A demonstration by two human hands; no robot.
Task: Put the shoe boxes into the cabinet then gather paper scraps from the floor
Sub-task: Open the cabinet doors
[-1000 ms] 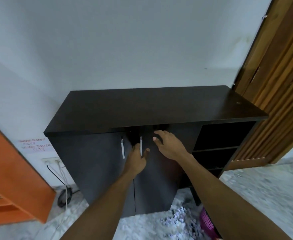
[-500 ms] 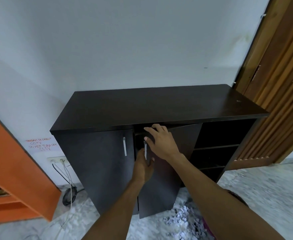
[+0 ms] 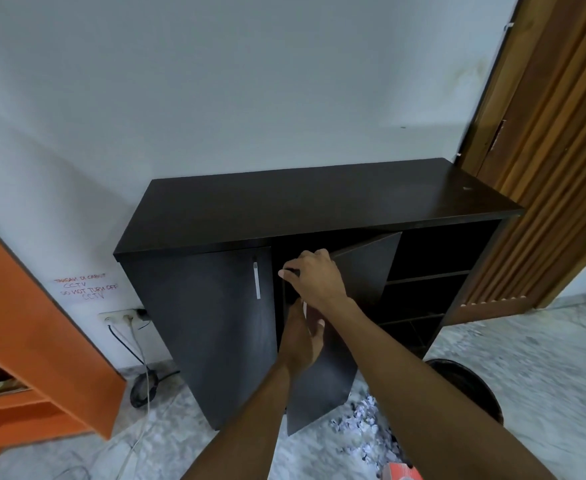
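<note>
The fingers (image 3: 293,273) of the right hand (image 3: 314,277) curl over the top corner of the dark right-hand cabinet door (image 3: 333,327), gripping its edge. The left hand (image 3: 302,336) sits lower on the same door, its fingers wrapped round the free edge where the silver handle shows as a pale sliver; the right forearm crosses over it. That door stands swung partway out from the dark wooden cabinet (image 3: 319,202), leaving a black gap beside the closed left-hand door (image 3: 208,323) with its upright silver bar handle (image 3: 256,280). Nothing inside the gap can be made out. To the right are open shelves (image 3: 426,277), dark and seemingly bare. The cabinet's top surface is bare too. On the speckled grey floor (image 3: 527,344) below the open door lies a heap of white paper scraps (image 3: 364,426), beside a round black bin (image 3: 464,382). An orange wooden shelf unit (image 3: 42,327) leans in at the left, with a wall socket and cables (image 3: 128,320) between it and the cabinet.
</note>
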